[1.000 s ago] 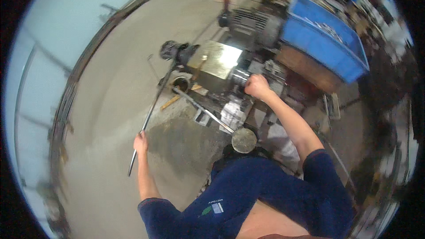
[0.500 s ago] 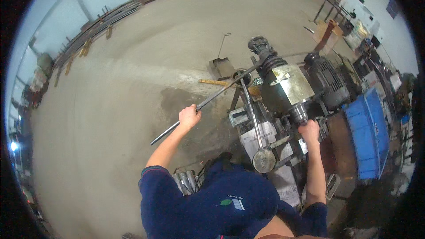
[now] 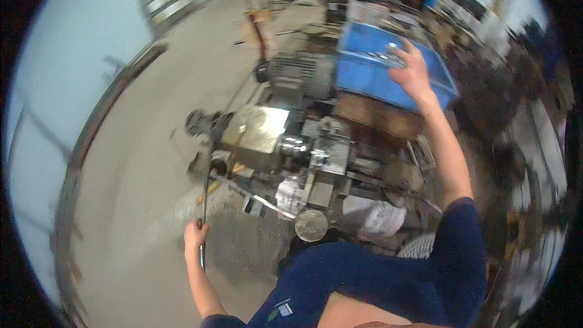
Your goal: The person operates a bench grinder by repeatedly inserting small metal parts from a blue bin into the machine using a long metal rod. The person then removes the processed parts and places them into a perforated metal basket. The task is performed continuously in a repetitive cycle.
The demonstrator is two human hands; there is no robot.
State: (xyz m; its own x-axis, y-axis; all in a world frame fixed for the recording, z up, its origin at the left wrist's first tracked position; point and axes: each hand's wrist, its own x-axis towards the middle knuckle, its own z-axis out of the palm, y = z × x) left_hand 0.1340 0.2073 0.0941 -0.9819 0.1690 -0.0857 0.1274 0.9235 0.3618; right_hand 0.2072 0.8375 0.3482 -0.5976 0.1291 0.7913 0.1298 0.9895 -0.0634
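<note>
My left hand (image 3: 194, 235) is closed around a long metal lever bar (image 3: 204, 203) that runs up to the far left end of a lathe-like machine (image 3: 258, 129). Out to the right, my right hand (image 3: 412, 76) reaches over a blue plastic bin (image 3: 379, 82) with its fingers spread apart. Small shiny metal pieces (image 3: 381, 56) show beside the fingertips, blurred, and I cannot make out their exact kind. At the machine's near end sits a bright round metal spindle (image 3: 296, 149). A second handle, a chromed rod (image 3: 258, 197), slants toward a round metal disc (image 3: 311, 225).
Behind the machine stands a ribbed motor (image 3: 297, 73). White papers or rags (image 3: 373, 215) lie on the bench near my body. Cluttered equipment fills the far right, and a pale blue wall (image 3: 79, 73) runs along the left.
My right hand has left the spindle end and moved right, over the blue bin, its fingers now spread. My view has turned right. My left hand keeps hold of the lever bar.
</note>
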